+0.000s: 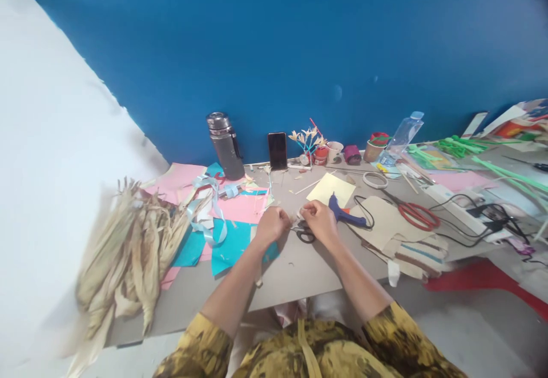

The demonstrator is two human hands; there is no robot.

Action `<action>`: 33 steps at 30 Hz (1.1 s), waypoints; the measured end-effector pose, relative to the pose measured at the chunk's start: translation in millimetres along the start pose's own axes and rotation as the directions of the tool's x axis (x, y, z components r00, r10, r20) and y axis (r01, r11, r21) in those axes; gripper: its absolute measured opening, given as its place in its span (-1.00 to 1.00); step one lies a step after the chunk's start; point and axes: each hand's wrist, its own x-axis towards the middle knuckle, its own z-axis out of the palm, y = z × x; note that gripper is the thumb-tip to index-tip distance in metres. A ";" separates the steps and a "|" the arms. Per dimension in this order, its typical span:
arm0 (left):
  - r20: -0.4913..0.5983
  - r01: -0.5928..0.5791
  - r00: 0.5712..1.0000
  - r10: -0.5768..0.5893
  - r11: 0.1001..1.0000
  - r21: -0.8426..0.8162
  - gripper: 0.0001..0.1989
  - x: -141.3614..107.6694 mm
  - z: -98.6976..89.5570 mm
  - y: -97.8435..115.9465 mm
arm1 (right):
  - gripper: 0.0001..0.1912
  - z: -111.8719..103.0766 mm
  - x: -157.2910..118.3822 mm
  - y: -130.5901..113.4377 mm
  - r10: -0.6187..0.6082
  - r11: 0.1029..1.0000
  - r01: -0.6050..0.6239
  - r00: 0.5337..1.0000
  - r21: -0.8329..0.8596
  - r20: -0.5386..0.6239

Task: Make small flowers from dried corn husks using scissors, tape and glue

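My left hand [273, 222] is closed in a pinch above the table [295, 272]. Facing it, my right hand [320, 220] is pinched too. Something small and pale shows at the fingertips, too blurred to name. Black-handled scissors [305, 236] lie just under my right fingers. Beside that hand rests a blue hot glue gun [342, 212], with a pale yellow paper sheet [329, 188] behind it. Blue paper [231, 246] and pink paper [242, 209] spread out left of my left hand. A light blue ribbon [208, 236] curls over them.
Dried corn husks [137, 252] are heaped at the left. Along the blue wall stand a flask [226, 149], a phone [277, 151], pale flowers [307, 138], cups and a tilted plastic bottle [402, 138]. Red-handled scissors [418, 216], a power strip [456, 209] and cables lie right.
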 end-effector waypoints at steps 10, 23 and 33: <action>-0.180 -0.023 0.983 0.044 0.993 0.119 -0.76 -16.0 -4.5 6.6 | -0.81 0.1 -14.2 -11.2 -0.167 0.985 0.164 0.985 0.054 0.044; -0.280 -0.044 0.952 0.120 0.964 0.262 -0.73 -25.4 -45.5 4.0 | -0.73 5.5 -19.6 -13.1 -0.318 0.946 0.324 0.921 0.011 0.225; -0.242 0.259 0.960 -0.140 0.770 0.582 -0.88 40.5 -76.3 -17.2 | -0.77 -2.0 -23.2 -15.3 -0.314 0.949 0.305 0.904 0.077 0.289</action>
